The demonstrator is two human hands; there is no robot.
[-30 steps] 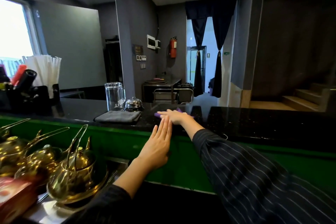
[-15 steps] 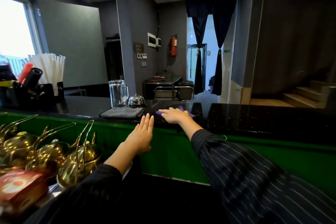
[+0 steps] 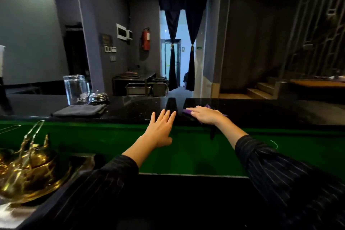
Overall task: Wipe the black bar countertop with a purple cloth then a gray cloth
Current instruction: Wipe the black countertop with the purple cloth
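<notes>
On the black table (image 3: 130, 108), your right hand (image 3: 205, 116) lies flat on the purple cloth (image 3: 187, 111), with its fingers (image 3: 194, 108) straight and pressing the cloth down near the front edge. Your left hand (image 3: 159, 130) is just beside it, fingers straight and a bit spread, holding nothing, with the tips up at the table's front edge. Well off to the left on the same table, the gray cloth (image 3: 79, 110) lies folded, with a clear glass (image 3: 75, 88) and a small silver bell (image 3: 98, 97) just behind it, and shiny gold teapots (image 3: 28, 170) sit lower down at your left.
</notes>
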